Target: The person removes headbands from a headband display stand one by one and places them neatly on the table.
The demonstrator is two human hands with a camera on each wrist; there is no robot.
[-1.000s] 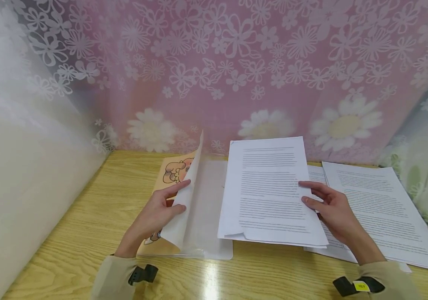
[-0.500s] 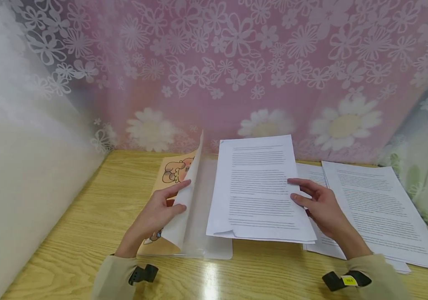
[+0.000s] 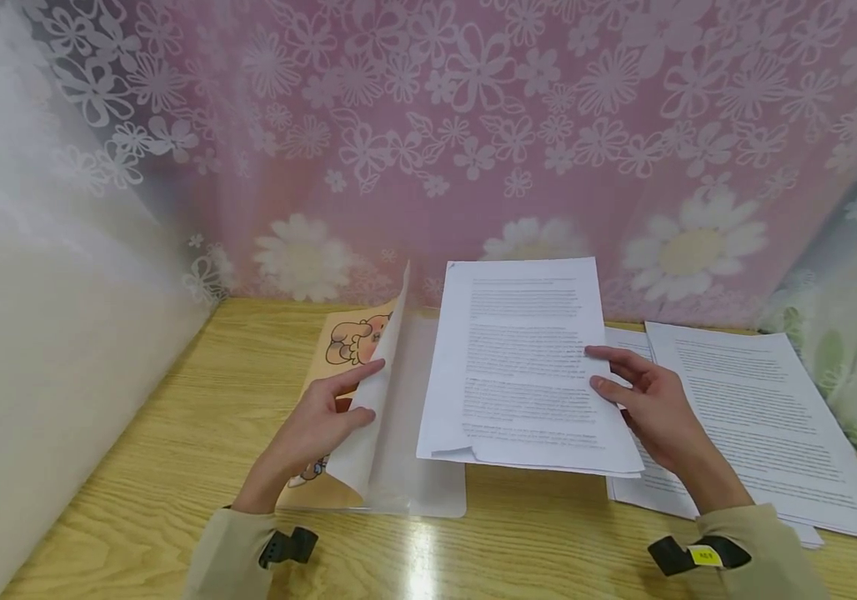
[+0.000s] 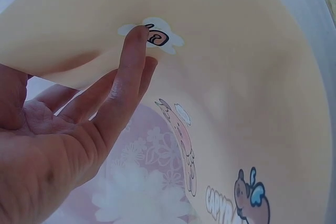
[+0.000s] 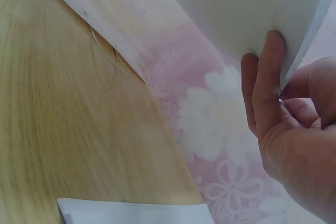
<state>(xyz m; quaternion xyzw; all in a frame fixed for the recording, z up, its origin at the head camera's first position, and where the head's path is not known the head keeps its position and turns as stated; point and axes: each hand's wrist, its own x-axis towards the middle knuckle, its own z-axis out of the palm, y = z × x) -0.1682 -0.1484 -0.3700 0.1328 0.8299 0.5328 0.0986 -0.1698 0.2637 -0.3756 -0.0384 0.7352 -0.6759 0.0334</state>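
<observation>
On the left of the head view lies a plastic folder (image 3: 428,493) with an orange cartoon cover (image 3: 357,337), its lower layer pale and translucent. My left hand (image 3: 323,421) holds this cover curled up; in the left wrist view, fingers (image 4: 134,66) press its printed outer face. At the middle, my right hand (image 3: 649,408) pinches a stack of printed paper (image 3: 526,367) by its right edge. The stack is raised and tilted, overlapping the folder's right part in view. One lower corner of the top sheet is bent. Fingers (image 5: 270,77) support the back of the stack in the right wrist view.
More printed sheets (image 3: 759,417) lie overlapping on the right of the wooden table (image 3: 173,433). A pink flowered curtain (image 3: 428,167) hangs along the back edge, with pale hangings at both sides.
My right hand has carried the paper stack left, partly over the folder, then raised it slightly. The left hand and the lifted cover have stayed almost still.
</observation>
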